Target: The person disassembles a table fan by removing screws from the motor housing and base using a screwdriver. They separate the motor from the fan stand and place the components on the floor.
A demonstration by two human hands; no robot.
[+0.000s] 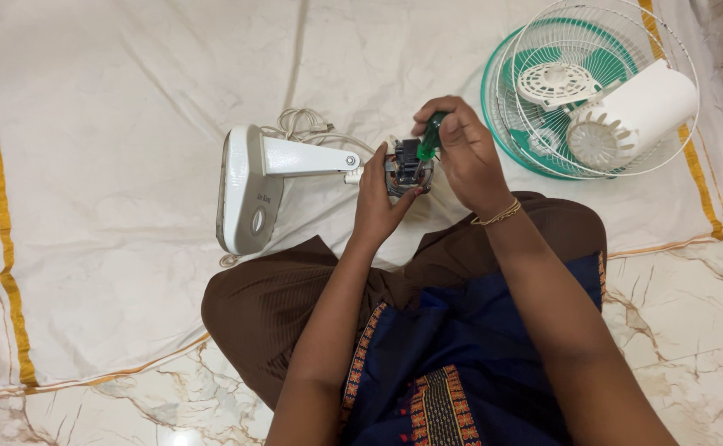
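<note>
Her left hand [382, 202] clasps the fan motor [407, 165] to steady it while the right hand [461, 149] grips a green screwdriver [429, 139], tip down into it; the fan base [250, 190] lies left.

Both forearms reach forward from bottom edge, converging toward centre. Left hand [380, 201] – palm turned inward, fingers pointing up and curled in steadying grip, thumb spread to side. Right hand [461, 149] – higher and just beside left, wrist bent down, fingers closed in fist-like pinch, knuckles toward camera. Thin gold bracelet at right wrist. Hands nearly touching.
</note>
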